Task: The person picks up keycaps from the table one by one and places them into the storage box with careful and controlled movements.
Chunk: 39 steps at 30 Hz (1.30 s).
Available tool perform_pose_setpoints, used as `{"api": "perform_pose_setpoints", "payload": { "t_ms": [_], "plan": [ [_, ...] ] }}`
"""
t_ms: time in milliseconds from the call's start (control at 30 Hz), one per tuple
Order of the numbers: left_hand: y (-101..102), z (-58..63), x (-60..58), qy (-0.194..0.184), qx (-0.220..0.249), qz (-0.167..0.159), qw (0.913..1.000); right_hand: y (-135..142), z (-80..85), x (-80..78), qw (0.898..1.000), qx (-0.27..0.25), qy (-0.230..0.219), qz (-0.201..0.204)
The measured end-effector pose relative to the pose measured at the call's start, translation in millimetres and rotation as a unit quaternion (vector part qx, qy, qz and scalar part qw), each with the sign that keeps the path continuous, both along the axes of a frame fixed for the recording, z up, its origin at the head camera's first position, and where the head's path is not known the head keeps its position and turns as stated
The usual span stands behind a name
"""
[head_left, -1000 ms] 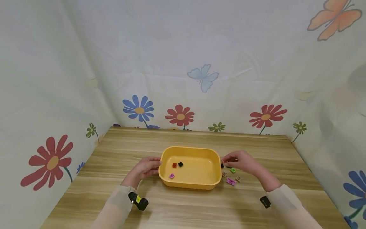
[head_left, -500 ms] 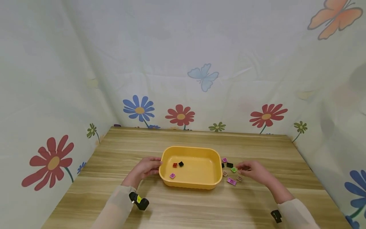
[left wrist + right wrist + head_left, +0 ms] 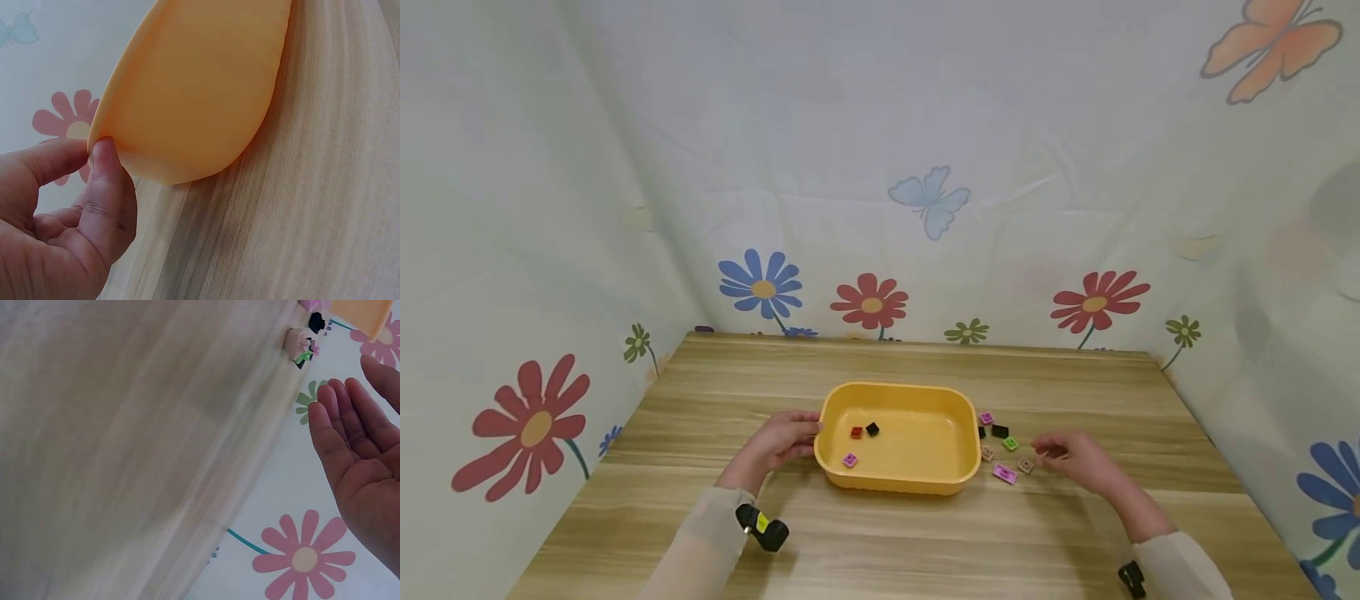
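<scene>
L arm (image 3: 700, 533) & R arm (image 3: 1141, 510) reach fwd; L grip (image 3: 782, 437) pinching; R grip (image 3: 1081, 461) relaxed, fingers (image 3: 331, 444) sl. bent.

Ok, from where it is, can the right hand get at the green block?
Likely yes. The right hand looks empty and is just to the right of the green block. In the head view nothing seems to lie between them; a tan block sits nearer the person.
</scene>
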<state>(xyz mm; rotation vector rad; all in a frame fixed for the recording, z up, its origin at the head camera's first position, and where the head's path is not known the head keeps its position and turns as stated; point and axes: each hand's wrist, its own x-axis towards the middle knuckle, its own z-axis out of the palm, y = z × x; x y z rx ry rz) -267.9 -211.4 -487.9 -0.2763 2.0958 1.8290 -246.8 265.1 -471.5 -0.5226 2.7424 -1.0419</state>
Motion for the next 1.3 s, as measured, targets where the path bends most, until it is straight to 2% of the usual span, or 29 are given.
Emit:
{"api": "perform_pose_setpoints", "payload": {
  "t_ms": [233,433,700,1067,1300],
  "plan": [
    [-0.5,-1.4,-0.9,-0.003,-0.004,0.006,1.0,0.1,-6.5,0.7,1.0,0.006,0.006,0.006],
    [-0.3,-1.5,-0.6,-0.006,-0.006,0.005,0.9999,-2.7,-9.0,-0.8,1.0,0.019,-0.006,-0.001],
    [-0.2,-0.7,-0.2,-0.008,-0.008,0.004,0.9999,-6.4,-15.9,-4.7,0.998,0.055,-0.018,-0.012],
    [0.5,-1.2,-2.2,-0.008,-0.007,0.003,0.9999,-9.5,-18.4,-6.9,0.998,0.057,-0.016,-0.004],
    [0.1,-1.0,-1.4,-0.012,-0.011,0.006,0.9998,-16.0,-17.1,-8.5,0.997,0.07,-0.023,-0.019]
  ]
}}
